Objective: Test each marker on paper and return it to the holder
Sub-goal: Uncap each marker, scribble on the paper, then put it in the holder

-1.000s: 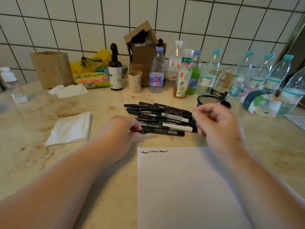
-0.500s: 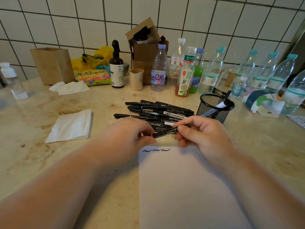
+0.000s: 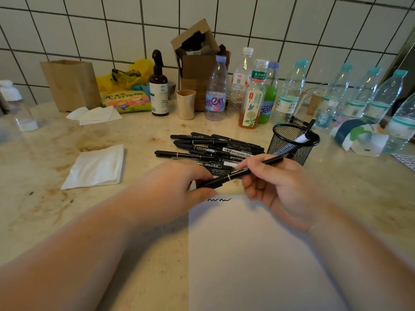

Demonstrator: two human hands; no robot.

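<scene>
Both hands hold one black marker [image 3: 238,173] just above the far edge of the paper [image 3: 258,254], the left hand [image 3: 179,191] pinching its left end and the right hand [image 3: 276,187] gripping its middle, with the marker pile [image 3: 213,147] and the mesh holder [image 3: 292,142] on the table [image 3: 56,209] behind.

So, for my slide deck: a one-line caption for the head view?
Both hands hold a black marker above the paper, beside the mesh holder.
</scene>
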